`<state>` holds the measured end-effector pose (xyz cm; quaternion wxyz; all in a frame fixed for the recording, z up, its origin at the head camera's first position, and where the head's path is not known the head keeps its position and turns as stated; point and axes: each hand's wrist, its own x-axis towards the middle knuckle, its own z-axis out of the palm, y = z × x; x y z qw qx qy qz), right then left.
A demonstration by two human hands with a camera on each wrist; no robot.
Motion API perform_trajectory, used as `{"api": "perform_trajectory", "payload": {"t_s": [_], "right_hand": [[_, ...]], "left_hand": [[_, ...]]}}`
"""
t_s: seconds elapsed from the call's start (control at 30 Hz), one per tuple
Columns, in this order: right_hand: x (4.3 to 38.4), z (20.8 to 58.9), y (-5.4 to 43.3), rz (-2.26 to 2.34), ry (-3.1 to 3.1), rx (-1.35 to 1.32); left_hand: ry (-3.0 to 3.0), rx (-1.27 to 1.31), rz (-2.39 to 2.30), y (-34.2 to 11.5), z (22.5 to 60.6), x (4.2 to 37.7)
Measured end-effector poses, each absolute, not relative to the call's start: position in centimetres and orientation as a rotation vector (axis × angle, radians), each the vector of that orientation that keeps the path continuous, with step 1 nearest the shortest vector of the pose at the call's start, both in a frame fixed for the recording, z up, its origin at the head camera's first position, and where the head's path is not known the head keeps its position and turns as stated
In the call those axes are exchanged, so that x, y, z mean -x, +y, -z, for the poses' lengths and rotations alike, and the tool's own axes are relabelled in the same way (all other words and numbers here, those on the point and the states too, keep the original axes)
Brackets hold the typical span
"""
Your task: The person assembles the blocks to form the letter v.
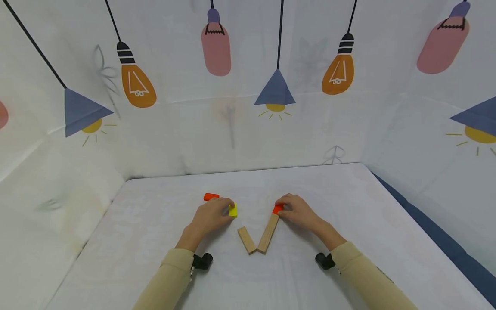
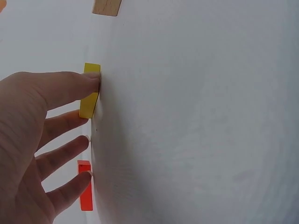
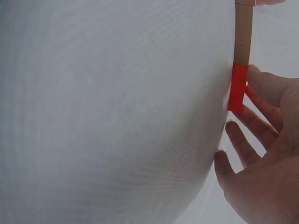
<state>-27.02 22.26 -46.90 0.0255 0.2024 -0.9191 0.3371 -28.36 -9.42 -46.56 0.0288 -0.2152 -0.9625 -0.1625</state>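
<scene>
My left hand (image 1: pixel 212 215) pinches a yellow block (image 1: pixel 233 210) between thumb and fingers, low over the white table. In the left wrist view the thumb lies across that yellow block (image 2: pixel 88 102). At the upper end of a long wooden block (image 1: pixel 268 233), my right hand (image 1: pixel 300 212) holds a red block (image 1: pixel 277 209), partly covered by the fingers. The right wrist view has this red block (image 3: pixel 238 86) touching the wooden one end to end. A shorter wooden block (image 1: pixel 247 240) slants the other way, and the two wooden pieces meet at the bottom in a V.
Another red block (image 1: pixel 211 196) lies just beyond my left hand. The white table (image 1: pixel 248 284) ends at a back wall (image 1: pixel 174 137) printed with lamps and bulbs. Dark blue material (image 1: pixel 438 232) runs along the right edge.
</scene>
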Motion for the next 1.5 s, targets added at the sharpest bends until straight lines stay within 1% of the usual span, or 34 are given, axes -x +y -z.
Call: {"api": "perform_trajectory", "payload": {"t_s": [1.0, 1.5], "right_hand": [[27.27, 47.1, 22.37, -1.045, -2.862, -0.608], [26.97, 46.77, 22.13, -1.043, -2.852, -0.633]], "left_hand": [[-2.968, 0.592, 0.635, -9.57, 46.33, 28.08], [-2.941, 0.642, 0.654, -9.45, 46.08, 27.73]]}}
